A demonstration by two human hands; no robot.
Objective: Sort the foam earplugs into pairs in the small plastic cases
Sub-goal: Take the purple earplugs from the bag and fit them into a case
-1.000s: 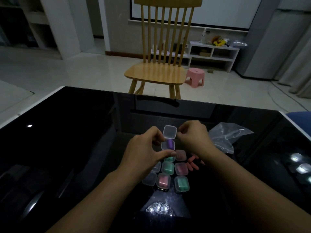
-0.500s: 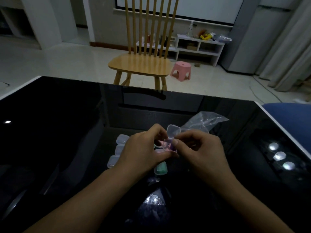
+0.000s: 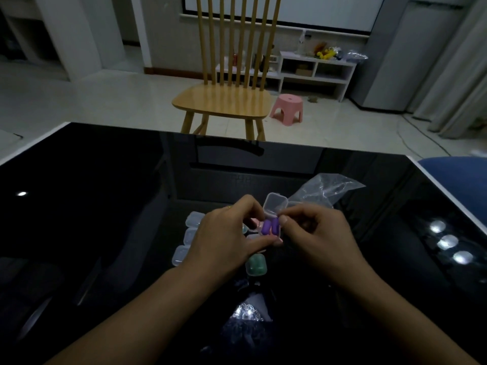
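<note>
- Left hand (image 3: 226, 238) grips small clear square case (image 3: 271, 219), lid up, two smooth purple foam earplugs (image 3: 271, 227) inside, above glossy black table (image 3: 105, 206) middle.
- Right hand (image 3: 316, 233) pinches case rim.
- Crinkled plastic bag (image 3: 326, 191) behind.

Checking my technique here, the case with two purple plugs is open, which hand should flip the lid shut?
Right hand: its fingertips already sit at the raised lid, while the left hand grips the open case holding the purple earplugs.
</note>
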